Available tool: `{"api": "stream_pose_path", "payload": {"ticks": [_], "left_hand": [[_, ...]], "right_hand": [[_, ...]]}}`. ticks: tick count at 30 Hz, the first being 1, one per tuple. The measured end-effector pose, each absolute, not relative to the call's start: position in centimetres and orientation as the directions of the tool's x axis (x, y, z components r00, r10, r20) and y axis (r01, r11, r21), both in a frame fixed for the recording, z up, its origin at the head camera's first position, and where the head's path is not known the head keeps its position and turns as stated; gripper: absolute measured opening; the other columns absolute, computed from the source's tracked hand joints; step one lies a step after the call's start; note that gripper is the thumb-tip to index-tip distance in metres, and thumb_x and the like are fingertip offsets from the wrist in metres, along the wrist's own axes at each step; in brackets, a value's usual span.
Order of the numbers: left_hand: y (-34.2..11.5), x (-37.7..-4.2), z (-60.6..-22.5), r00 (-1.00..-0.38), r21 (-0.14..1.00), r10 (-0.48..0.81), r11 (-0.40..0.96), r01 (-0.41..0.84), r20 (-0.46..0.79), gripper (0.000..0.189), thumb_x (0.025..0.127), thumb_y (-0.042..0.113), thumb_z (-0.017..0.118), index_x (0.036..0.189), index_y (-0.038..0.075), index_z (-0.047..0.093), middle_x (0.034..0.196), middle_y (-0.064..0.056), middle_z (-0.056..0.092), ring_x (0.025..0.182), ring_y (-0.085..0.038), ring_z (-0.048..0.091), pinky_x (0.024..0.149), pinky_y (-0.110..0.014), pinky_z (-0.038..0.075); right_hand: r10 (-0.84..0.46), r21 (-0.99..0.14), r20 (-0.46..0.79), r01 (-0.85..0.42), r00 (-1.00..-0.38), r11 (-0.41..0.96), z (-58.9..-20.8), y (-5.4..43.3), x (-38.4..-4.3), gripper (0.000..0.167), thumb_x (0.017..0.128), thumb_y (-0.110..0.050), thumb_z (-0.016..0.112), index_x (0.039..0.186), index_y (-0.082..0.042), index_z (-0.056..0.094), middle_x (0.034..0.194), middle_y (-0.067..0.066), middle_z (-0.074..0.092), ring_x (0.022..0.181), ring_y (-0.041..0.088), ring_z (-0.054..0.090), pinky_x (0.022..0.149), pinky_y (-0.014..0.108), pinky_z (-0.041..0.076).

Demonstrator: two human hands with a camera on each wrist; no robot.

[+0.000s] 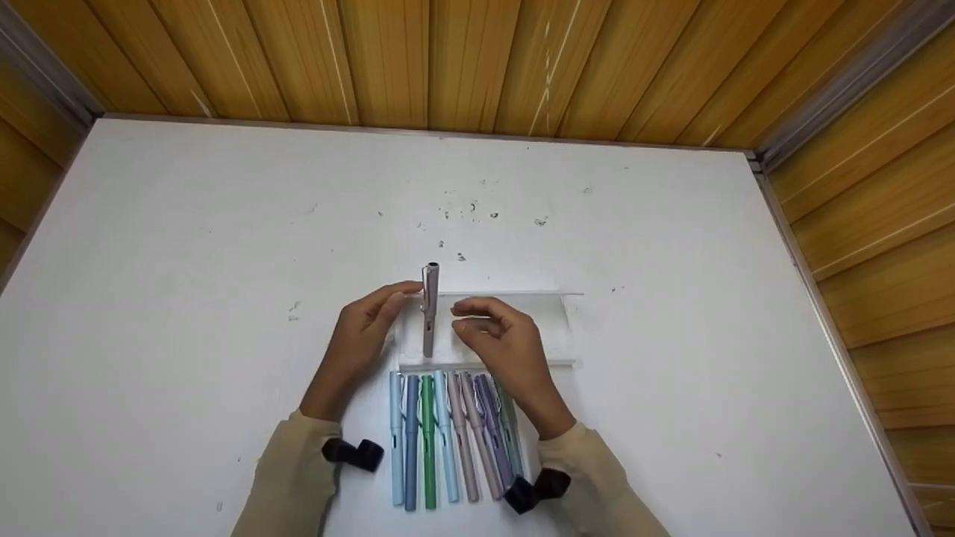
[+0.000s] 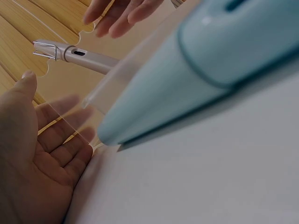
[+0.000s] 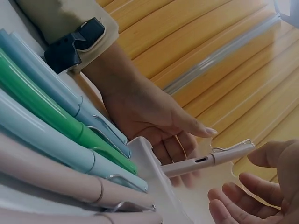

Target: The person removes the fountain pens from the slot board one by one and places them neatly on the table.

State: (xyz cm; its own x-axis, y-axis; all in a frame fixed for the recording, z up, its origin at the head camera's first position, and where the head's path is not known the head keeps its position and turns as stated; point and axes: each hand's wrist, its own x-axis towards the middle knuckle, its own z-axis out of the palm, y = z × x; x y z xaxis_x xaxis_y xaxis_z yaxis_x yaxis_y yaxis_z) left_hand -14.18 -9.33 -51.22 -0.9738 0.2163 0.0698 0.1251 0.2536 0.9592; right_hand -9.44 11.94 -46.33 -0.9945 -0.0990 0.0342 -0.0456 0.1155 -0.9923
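Observation:
A pale pinkish-grey pen [image 1: 430, 313] with a wire clip stands leaning in a clear plastic pen stand [image 1: 545, 317], clip end up. My left hand [image 1: 362, 328] is at the stand's left end; through the clear panel its fingers [image 2: 60, 144] show extended behind it, thumb raised beside the pen. To the right of the pen, my right hand [image 1: 507, 335] hovers with fingers loosely bent and nothing between them. In the right wrist view a gap shows between the right hand [image 3: 266, 191] and the pen's clip end.
In front of the stand lies a row of several capped pens, among them a light blue pen [image 1: 396, 440], a green pen [image 1: 428, 447] and a purple pen [image 1: 492, 425]. The white table [image 1: 671, 298] bears small dark marks. Wood-look panels [image 1: 388, 60] rise behind it.

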Motion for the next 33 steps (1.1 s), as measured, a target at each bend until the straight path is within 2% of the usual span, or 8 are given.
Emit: {"api": "stream_pose_path", "payload": {"ticks": [6, 11, 18, 22, 33], "left_hand": [[-9.3, -14.2, -51.3, -0.971, 0.963, 0.223, 0.234, 0.134, 0.081, 0.032, 0.107, 0.035, 0.049, 0.127, 0.022, 0.070, 0.134, 0.004, 0.065, 0.134, -0.017, 0.053, 0.116, -0.043, 0.038], [-9.3, -14.2, -51.2, -0.971, 0.962, 0.222, 0.237, 0.138, 0.085, 0.031, 0.106, 0.035, 0.049, 0.127, 0.023, 0.070, 0.134, 0.005, 0.065, 0.134, -0.017, 0.053, 0.115, -0.043, 0.039], [-9.2, -14.3, -51.2, -0.970, 0.960, 0.224, 0.238, 0.145, 0.091, 0.031, 0.106, 0.035, 0.050, 0.127, 0.023, 0.070, 0.134, 0.004, 0.065, 0.134, -0.017, 0.053, 0.114, -0.044, 0.040], [-9.2, -14.3, -51.2, -0.970, 0.961, 0.225, 0.237, 0.146, 0.092, 0.031, 0.107, 0.034, 0.049, 0.127, 0.023, 0.070, 0.133, 0.004, 0.065, 0.133, -0.017, 0.053, 0.114, -0.043, 0.040], [-9.4, -14.2, -51.2, -0.971, 0.957, 0.222, 0.252, 0.143, 0.086, 0.032, 0.107, 0.033, 0.048, 0.127, 0.022, 0.070, 0.133, 0.003, 0.065, 0.133, -0.017, 0.053, 0.116, -0.042, 0.038]], "right_hand": [[-0.156, -0.981, 0.018, -0.048, -0.988, 0.190, -46.7, 10.6, -10.2, 0.031, 0.094, -0.011, 0.069, 0.123, 0.001, 0.066, 0.120, 0.015, 0.068, 0.104, 0.026, 0.071, 0.087, 0.030, 0.059], [-0.184, -0.957, -0.007, -0.046, -0.983, 0.287, -47.3, 10.0, -10.6, 0.033, 0.092, -0.011, 0.071, 0.123, -0.002, 0.067, 0.112, 0.013, 0.071, 0.097, 0.022, 0.073, 0.083, 0.027, 0.060], [-0.192, -0.912, 0.015, -0.092, -0.981, 0.400, -47.6, 9.7, -10.7, 0.024, 0.091, -0.008, 0.072, 0.114, -0.003, 0.071, 0.098, 0.008, 0.074, 0.087, 0.016, 0.072, 0.077, 0.024, 0.060], [-0.193, -0.908, 0.029, -0.107, -0.981, 0.405, -47.7, 9.6, -10.7, 0.019, 0.091, -0.007, 0.072, 0.110, -0.003, 0.072, 0.092, 0.006, 0.073, 0.083, 0.013, 0.070, 0.075, 0.024, 0.059], [-0.143, -0.924, 0.074, -0.122, -0.987, 0.363, -47.8, 10.1, -10.6, 0.017, 0.092, -0.010, 0.073, 0.107, -0.004, 0.073, 0.093, 0.007, 0.074, 0.084, 0.017, 0.071, 0.079, 0.027, 0.060]]}}
